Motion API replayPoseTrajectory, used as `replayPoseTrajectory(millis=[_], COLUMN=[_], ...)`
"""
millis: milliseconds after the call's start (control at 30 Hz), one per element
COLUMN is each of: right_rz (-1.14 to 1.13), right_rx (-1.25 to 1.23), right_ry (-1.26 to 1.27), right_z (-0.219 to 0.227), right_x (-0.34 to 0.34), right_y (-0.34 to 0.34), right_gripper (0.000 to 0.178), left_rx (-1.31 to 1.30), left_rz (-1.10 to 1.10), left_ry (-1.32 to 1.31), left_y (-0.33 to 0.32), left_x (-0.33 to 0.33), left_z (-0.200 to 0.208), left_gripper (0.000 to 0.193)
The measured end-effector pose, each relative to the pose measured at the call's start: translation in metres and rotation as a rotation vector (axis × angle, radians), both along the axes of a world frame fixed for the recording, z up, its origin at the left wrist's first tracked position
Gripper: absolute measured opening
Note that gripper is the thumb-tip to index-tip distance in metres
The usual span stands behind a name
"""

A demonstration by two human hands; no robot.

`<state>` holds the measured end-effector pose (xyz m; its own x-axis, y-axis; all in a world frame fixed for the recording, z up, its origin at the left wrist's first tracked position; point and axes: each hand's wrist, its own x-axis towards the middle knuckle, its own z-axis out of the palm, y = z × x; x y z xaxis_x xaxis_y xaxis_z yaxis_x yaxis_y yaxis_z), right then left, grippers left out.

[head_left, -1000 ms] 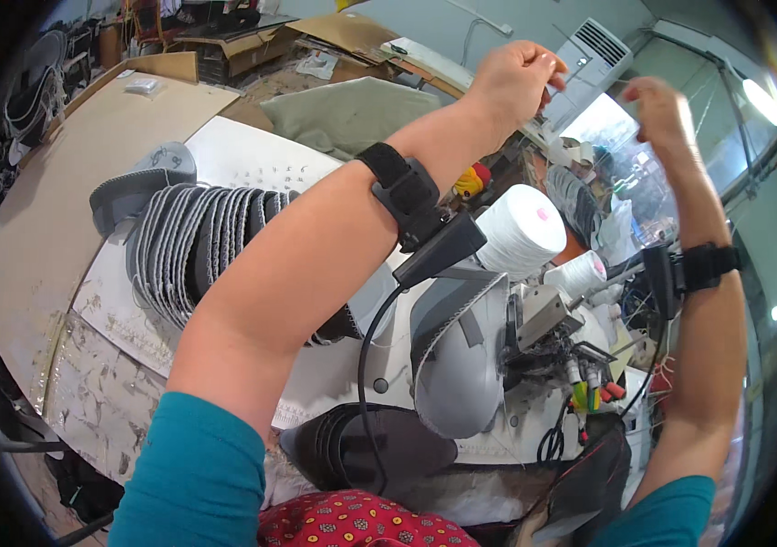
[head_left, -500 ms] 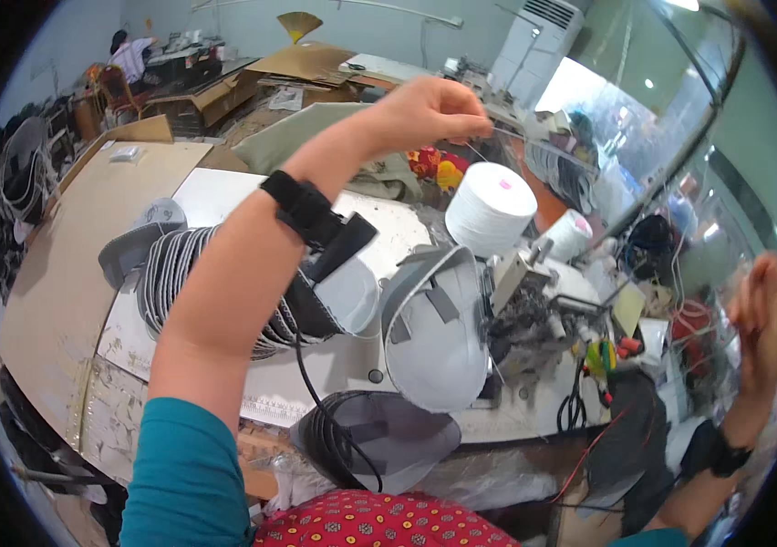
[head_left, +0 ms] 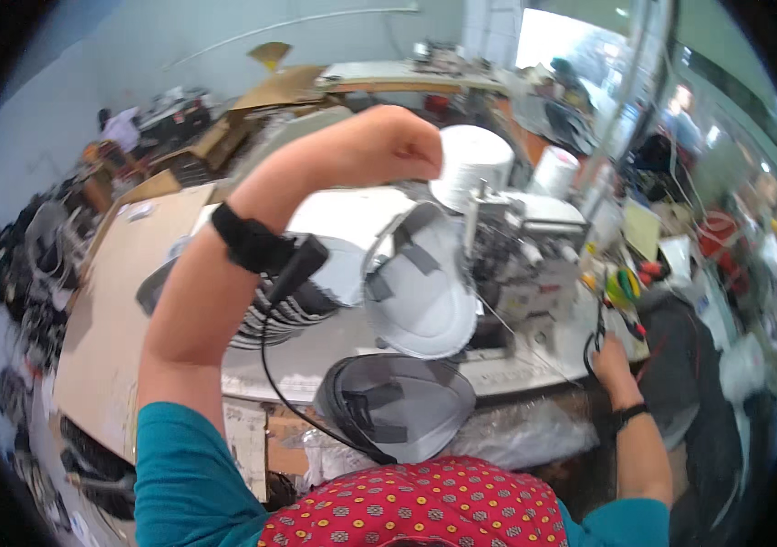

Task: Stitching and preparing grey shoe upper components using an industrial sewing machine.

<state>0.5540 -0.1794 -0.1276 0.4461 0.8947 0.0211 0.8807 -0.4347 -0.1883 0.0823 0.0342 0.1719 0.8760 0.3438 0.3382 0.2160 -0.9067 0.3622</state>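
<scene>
**Left hand fisted high above a white moulded cup; right hand low at the surface edge**

A white moulded cup piece (head_left: 420, 292) with grey strips across its hollow hangs tilted before the sewing machine (head_left: 507, 242), its open side toward the camera. Just below it a second, grey cup piece (head_left: 398, 406) lies at the near edge of the surface (head_left: 297, 360), hollow side up.

The left hand (head_left: 398, 146) is raised above the white piece, its grip closed into a fist; whether it pinches a thread or anything else cannot be told. A black band (head_left: 247, 239) wraps that wrist, and a black cable (head_left: 279, 365) hangs from it toward the lap.

The right hand (head_left: 609, 357) is low at the right edge of the surface, beside black scissor handles (head_left: 594, 351); its fingers are hidden, so the grip cannot be read. It wears a dark wristband (head_left: 630, 415).

Behind the machine stand a large white thread cone (head_left: 471, 164) and a smaller one (head_left: 557, 171). Left of the white piece lies a stack of grey-edged pieces (head_left: 274, 310), and beyond it a brown cardboard sheet (head_left: 110, 301).
</scene>
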Motion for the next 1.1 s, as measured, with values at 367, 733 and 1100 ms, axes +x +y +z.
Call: replayPoseTrajectory(millis=[367, 733, 1100], right_rz=[0.082, 0.568, -0.068], right_rx=[0.589, 0.522, 0.176], right_ry=[0.859, 0.048, 0.057], right_z=[0.067, 0.198, 0.072], right_x=[-0.086, -0.196, -0.06], right_y=[-0.075, -0.036, -0.043], right_gripper=[0.054, 0.061, 0.04], left_rx=[0.122, 0.581, 0.022], left_rz=[-0.053, -0.094, -0.017], left_ry=[0.133, 0.247, -0.067], left_y=[-0.051, -0.077, -0.064], left_x=[0.022, 0.078, 0.032], left_z=[0.015, 0.008, -0.002], left_gripper=[0.004, 0.004, 0.008])
